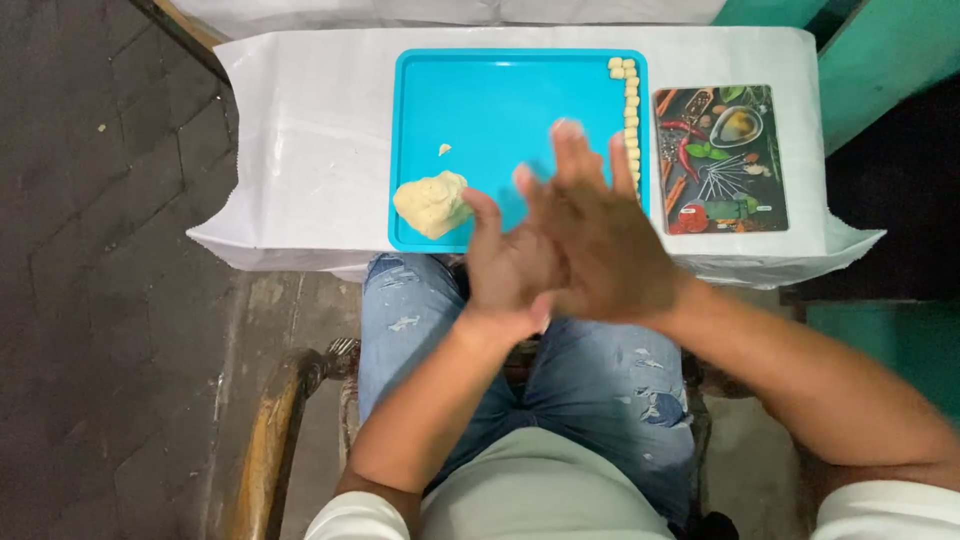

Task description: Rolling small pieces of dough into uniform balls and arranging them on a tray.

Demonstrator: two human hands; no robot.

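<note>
White-covered table (pixel 300 130): blue tray (pixel 500 100), dough lump (pixel 432 204), spice-picture board (pixel 720 160).

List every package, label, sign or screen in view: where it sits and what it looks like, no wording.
Printed board: on the white-covered table, just right of the turquoise tray; flat upright rectangle, dark background with pictures of red chillies, green leaves, spices and a bowl; any small print is too fine to tell.
No packages, signs or screens show.
</note>
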